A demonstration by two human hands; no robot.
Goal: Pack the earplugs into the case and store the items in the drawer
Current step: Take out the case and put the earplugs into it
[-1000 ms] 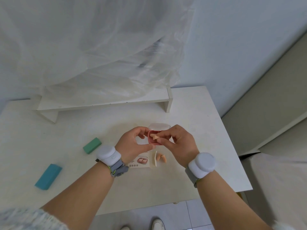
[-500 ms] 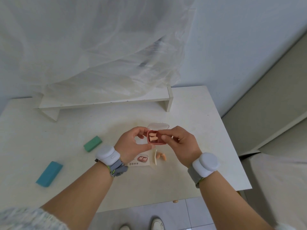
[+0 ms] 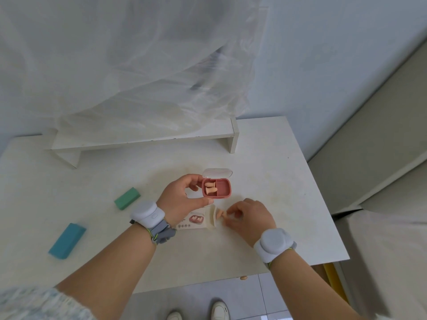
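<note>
My left hand (image 3: pixel 180 199) holds a small pink case (image 3: pixel 223 188) above the white table (image 3: pixel 265 176), its clear lid (image 3: pixel 217 173) hinged open at the back. Two peach earplugs (image 3: pixel 209 188) lie in the case's left compartment; the right compartment holds nothing. Below it my right hand (image 3: pixel 249 219) is down at the table, its fingertips pinched on another peach earplug (image 3: pixel 220 213) beside a small white packaging box (image 3: pixel 196 220). Part of that earplug is hidden by my fingers.
A green block (image 3: pixel 127 198) and a blue block (image 3: pixel 67 240) lie on the table's left side. A low white riser shelf (image 3: pixel 143 140) stands at the back under a sheer cloth. A small drawer knob (image 3: pixel 243 277) shows under the table's front edge.
My right hand left the case and dropped to the table, closing its fingertips on a loose earplug. The left hand kept the open case, now with two earplugs in it.
</note>
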